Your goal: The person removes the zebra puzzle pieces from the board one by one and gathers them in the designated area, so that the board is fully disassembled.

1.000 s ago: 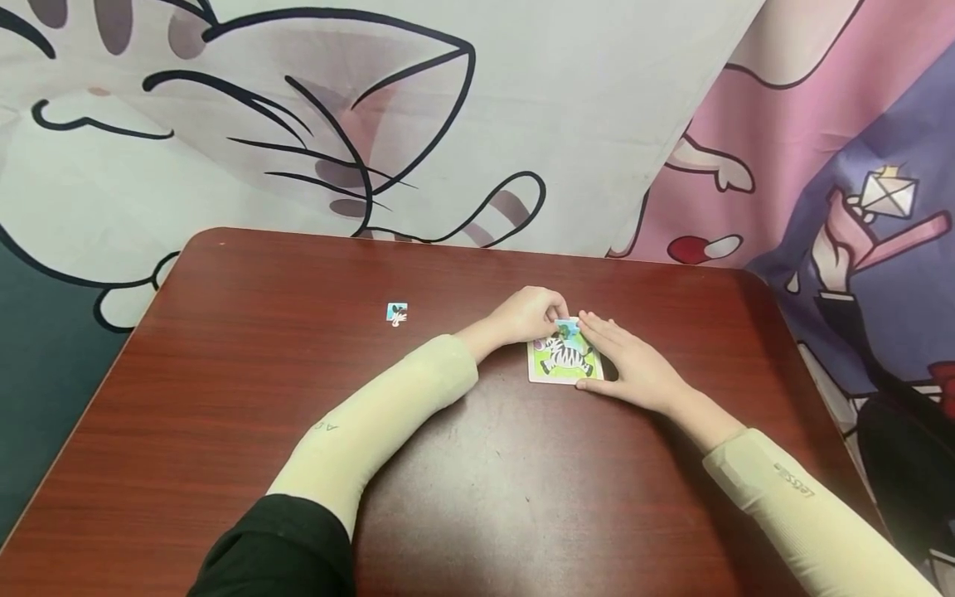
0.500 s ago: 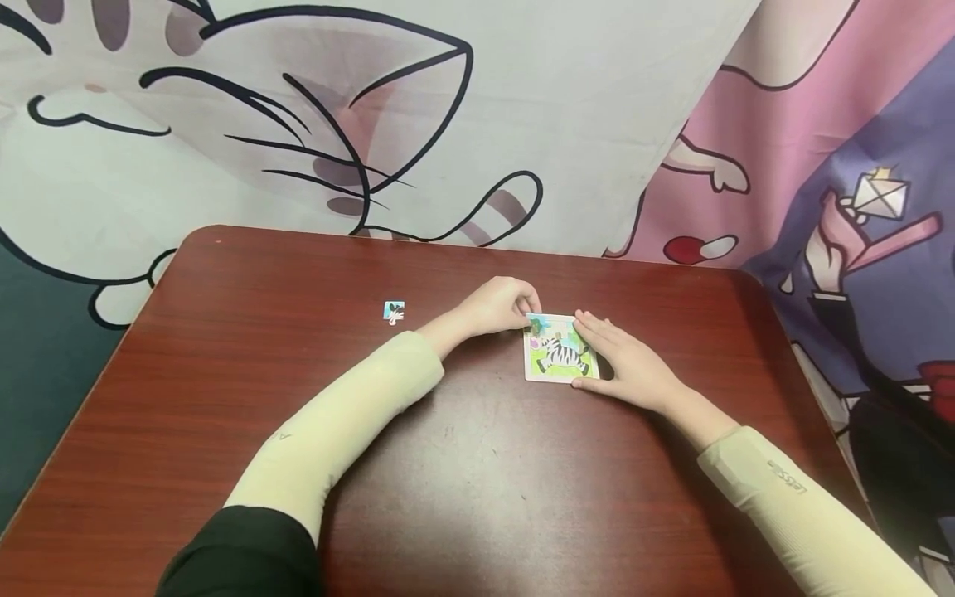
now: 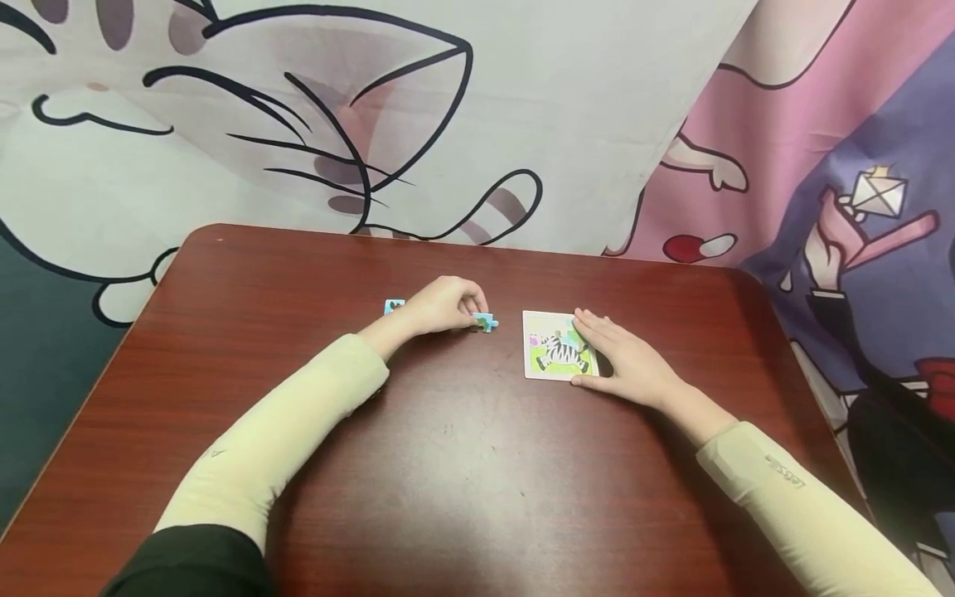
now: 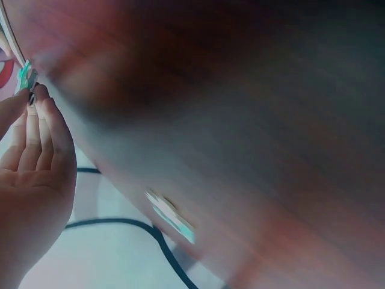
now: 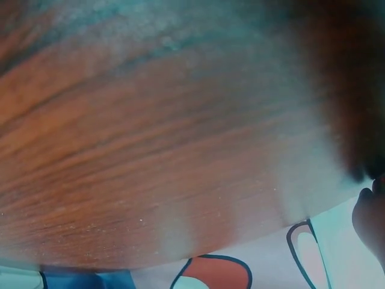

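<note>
Pinched between the thumb and fingers of my left hand [image 3: 446, 304] is a blue and green jigsaw piece [image 3: 484, 322], left of the zebra puzzle [image 3: 559, 355]. The left wrist view shows this held jigsaw piece [image 4: 25, 78] at its upper left. My right hand [image 3: 630, 361] rests at the puzzle's right side, fingers straight at the upper corner and thumb at the lower one. A second jigsaw piece [image 3: 393, 306] lies farther left on the table, partly hidden by my left wrist. Only a sliver of my right hand [image 5: 372, 217] enters the right wrist view.
The brown wooden table [image 3: 477, 464] extends under both arms. Behind its far edge hangs a white cloth [image 3: 582, 124] with a cat drawing. A pink and purple patterned cloth [image 3: 791, 157] hangs at the right.
My left hand has moved left from the puzzle's top edge, carrying the jigsaw piece away and now partly covering the second piece. The right hand has stayed at the puzzle.
</note>
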The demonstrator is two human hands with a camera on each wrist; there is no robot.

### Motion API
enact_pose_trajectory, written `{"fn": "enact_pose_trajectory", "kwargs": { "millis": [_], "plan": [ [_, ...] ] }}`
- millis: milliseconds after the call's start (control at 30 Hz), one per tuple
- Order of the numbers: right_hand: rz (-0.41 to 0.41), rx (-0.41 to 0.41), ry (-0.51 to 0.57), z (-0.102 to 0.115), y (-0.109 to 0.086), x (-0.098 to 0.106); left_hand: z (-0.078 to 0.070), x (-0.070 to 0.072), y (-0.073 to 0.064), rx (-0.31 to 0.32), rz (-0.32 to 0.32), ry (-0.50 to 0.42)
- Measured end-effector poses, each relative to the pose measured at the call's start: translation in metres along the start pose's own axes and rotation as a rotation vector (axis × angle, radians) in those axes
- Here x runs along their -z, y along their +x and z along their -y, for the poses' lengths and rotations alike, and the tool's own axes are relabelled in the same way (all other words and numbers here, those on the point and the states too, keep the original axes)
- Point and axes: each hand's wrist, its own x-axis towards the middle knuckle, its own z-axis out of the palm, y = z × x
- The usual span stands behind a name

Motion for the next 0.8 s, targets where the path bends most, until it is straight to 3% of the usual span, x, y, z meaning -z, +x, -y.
{"fn": "enact_pose_trajectory", "kwargs": {
  "millis": [333, 800],
  "plan": [
    [-0.012, 0.011, -0.004, -0.001, 0.0, -0.001, 0.02, 0.022, -0.019, 0.03, -0.039, 0.017],
    [-0.006, 0.01, 0.002, -0.002, 0.0, 0.0, 0.032, 0.029, -0.025, 0.034, -0.068, 0.143]
  ]
}}
